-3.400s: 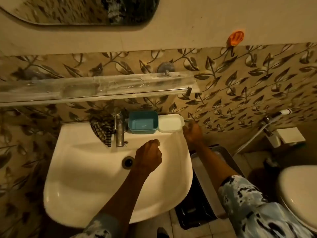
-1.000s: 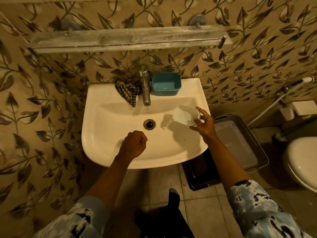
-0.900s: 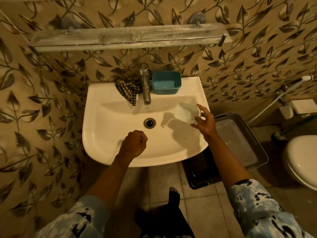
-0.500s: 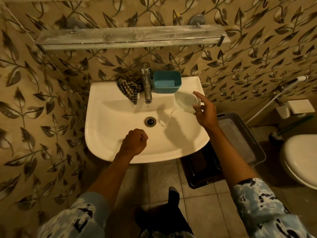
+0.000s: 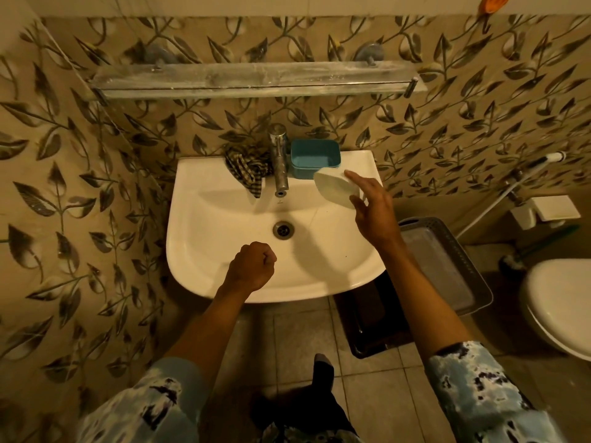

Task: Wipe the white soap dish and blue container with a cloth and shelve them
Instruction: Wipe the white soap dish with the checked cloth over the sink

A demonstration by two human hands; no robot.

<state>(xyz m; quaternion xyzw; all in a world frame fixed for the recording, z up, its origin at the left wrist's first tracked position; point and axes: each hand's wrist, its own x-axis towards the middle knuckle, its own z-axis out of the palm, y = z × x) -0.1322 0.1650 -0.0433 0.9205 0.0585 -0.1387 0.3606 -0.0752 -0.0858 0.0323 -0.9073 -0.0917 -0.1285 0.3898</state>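
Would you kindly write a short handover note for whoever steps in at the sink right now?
Right hand: holds the white soap dish, tilted, over the right side of the basin.
Left hand: closed in a fist above the basin's front, holding nothing that shows.
Blue container: on the sink ledge, right of the tap.
Checked cloth: bunched on the ledge, left of the tap.
Shelf: above the sink, nothing on it.
Done: soap dish picked up.
Left: take the cloth, wipe the dish and the container, put both on the shelf.
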